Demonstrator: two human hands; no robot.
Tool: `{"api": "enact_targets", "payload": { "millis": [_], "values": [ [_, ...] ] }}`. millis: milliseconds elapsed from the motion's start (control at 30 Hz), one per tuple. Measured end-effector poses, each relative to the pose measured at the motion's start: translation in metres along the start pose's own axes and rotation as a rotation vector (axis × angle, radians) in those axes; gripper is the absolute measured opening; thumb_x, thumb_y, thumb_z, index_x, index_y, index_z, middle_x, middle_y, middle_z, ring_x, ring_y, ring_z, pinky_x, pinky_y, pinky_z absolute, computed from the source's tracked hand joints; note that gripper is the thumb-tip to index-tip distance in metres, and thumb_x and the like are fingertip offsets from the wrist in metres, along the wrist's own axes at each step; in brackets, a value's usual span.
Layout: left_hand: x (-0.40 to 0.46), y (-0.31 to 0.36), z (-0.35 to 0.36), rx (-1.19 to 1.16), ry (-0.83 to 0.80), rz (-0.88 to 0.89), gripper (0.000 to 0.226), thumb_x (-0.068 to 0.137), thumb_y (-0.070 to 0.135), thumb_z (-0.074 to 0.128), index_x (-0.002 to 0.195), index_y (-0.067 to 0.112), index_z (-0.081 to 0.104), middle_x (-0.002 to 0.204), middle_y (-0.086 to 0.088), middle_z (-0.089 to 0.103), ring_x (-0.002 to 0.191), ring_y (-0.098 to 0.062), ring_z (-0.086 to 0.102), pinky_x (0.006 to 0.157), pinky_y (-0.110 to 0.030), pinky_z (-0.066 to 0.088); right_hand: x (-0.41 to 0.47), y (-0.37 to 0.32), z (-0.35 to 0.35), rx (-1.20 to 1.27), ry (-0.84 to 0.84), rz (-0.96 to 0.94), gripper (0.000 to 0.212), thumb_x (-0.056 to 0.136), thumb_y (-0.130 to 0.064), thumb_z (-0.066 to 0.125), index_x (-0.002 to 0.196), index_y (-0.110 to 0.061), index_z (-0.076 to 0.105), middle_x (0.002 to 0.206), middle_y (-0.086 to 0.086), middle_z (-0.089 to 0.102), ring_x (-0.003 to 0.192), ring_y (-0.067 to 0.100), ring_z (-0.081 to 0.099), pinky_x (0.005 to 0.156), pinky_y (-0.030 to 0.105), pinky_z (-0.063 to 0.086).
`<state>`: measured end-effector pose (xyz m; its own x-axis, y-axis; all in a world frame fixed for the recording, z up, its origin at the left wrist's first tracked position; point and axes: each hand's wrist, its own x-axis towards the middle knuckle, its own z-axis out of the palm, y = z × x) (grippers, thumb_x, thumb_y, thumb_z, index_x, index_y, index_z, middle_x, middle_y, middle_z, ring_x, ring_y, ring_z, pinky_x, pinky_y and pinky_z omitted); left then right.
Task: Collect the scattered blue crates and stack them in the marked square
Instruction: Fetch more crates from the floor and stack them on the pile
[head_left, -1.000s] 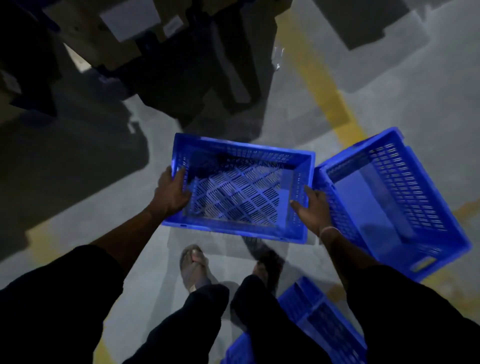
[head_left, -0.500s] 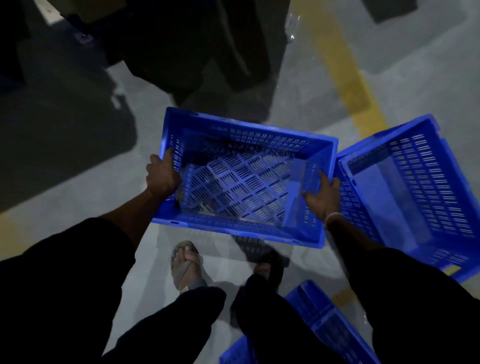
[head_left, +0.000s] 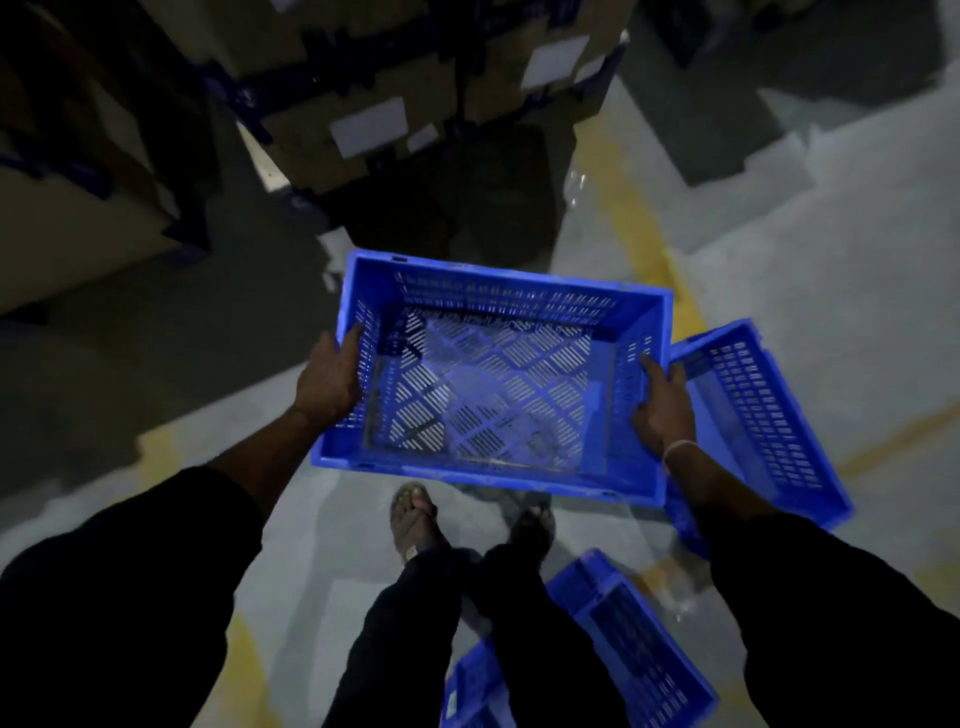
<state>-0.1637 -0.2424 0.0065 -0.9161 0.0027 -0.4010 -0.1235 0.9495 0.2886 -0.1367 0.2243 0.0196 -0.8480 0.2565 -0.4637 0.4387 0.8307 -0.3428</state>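
I carry an empty blue slotted crate (head_left: 498, 374) in front of me, above the floor. My left hand (head_left: 330, 382) grips its left short wall, fingers curled over the rim. My right hand (head_left: 662, 405) grips the right short wall the same way. A second blue crate (head_left: 763, 405) sits on the floor to the right, partly behind the held one. A third blue crate (head_left: 628, 654) lies low in the view by my right leg, partly hidden by it. Yellow floor lines (head_left: 639, 228) run past the crates.
Cardboard boxes with white labels (head_left: 374, 124) stand stacked on blue racking at the top, in deep shadow. More boxes (head_left: 67, 208) fill the left side. My sandalled feet (head_left: 415, 519) stand on the grey concrete floor below the held crate.
The view has tilted up, bringing the stacked boxes into sight. The held crate has shifted right and now overlaps the floor crate on the right. Both hands keep their grip.
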Motion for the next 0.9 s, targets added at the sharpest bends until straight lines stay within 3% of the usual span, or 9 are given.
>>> {"api": "enact_targets", "payload": {
  "millis": [100, 233, 400, 500, 700, 900],
  "values": [
    [-0.04, 0.001, -0.069, -0.014, -0.004, 0.062, 0.084, 0.084, 0.009, 0.06, 0.157, 0.016, 0.019, 0.111, -0.028, 0.04, 0.081, -0.048, 0.052, 0.066, -0.053, 0.051, -0.043, -0.036, -0.063, -0.036, 0.007, -0.055, 0.075, 0.077, 0.005, 0.053, 0.148, -0.015, 0.039, 0.147, 0.023, 0.028, 0.11, 0.05, 0.053, 0.084, 0.049, 0.049],
    [-0.109, 0.022, -0.172, -0.057, 0.032, 0.077, 0.077, 0.092, 0.009, 0.056, 0.159, 0.015, 0.019, 0.125, -0.031, 0.037, 0.067, -0.046, 0.052, 0.058, -0.046, 0.047, -0.105, -0.087, -0.149, -0.081, 0.074, -0.112, 0.067, 0.082, 0.005, 0.051, 0.146, -0.011, 0.042, 0.141, 0.021, 0.032, 0.099, 0.047, 0.056, 0.074, 0.042, 0.045],
    [-0.19, 0.031, -0.249, -0.176, 0.104, 0.045, 0.071, 0.098, 0.018, 0.053, 0.159, 0.022, 0.016, 0.136, -0.024, 0.032, 0.094, -0.047, 0.057, 0.077, -0.048, 0.052, -0.159, -0.132, -0.223, -0.133, 0.166, -0.222, 0.061, 0.084, -0.001, 0.052, 0.144, -0.013, 0.044, 0.137, 0.021, 0.035, 0.09, 0.047, 0.058, 0.072, 0.043, 0.046],
    [-0.223, 0.023, -0.261, -0.236, 0.156, -0.006, 0.068, 0.099, 0.019, 0.05, 0.159, 0.025, 0.018, 0.136, -0.023, 0.032, 0.1, -0.047, 0.056, 0.084, -0.049, 0.052, -0.169, -0.152, -0.242, -0.146, 0.185, -0.302, 0.059, 0.085, -0.003, 0.052, 0.143, -0.014, 0.045, 0.136, 0.02, 0.036, 0.091, 0.047, 0.058, 0.075, 0.044, 0.047],
    [-0.279, 0.015, -0.264, -0.338, 0.295, -0.16, 0.062, 0.102, 0.011, 0.045, 0.159, 0.018, 0.021, 0.133, -0.023, 0.034, 0.101, -0.041, 0.053, 0.085, -0.036, 0.041, -0.155, -0.196, -0.248, -0.12, 0.143, -0.522, 0.059, 0.087, 0.001, 0.049, 0.145, -0.012, 0.044, 0.135, 0.019, 0.036, 0.09, 0.045, 0.057, 0.076, 0.042, 0.047],
    [-0.342, 0.011, -0.246, -0.386, 0.476, -0.33, 0.066, 0.096, 0.003, 0.049, 0.157, 0.014, 0.026, 0.134, -0.024, 0.035, 0.104, -0.045, 0.054, 0.087, -0.045, 0.048, -0.148, -0.256, -0.252, -0.172, 0.04, -0.69, 0.058, 0.095, -0.001, 0.044, 0.15, -0.019, 0.036, 0.137, 0.022, 0.036, 0.093, 0.044, 0.053, 0.072, 0.04, 0.041]
  ]
}}
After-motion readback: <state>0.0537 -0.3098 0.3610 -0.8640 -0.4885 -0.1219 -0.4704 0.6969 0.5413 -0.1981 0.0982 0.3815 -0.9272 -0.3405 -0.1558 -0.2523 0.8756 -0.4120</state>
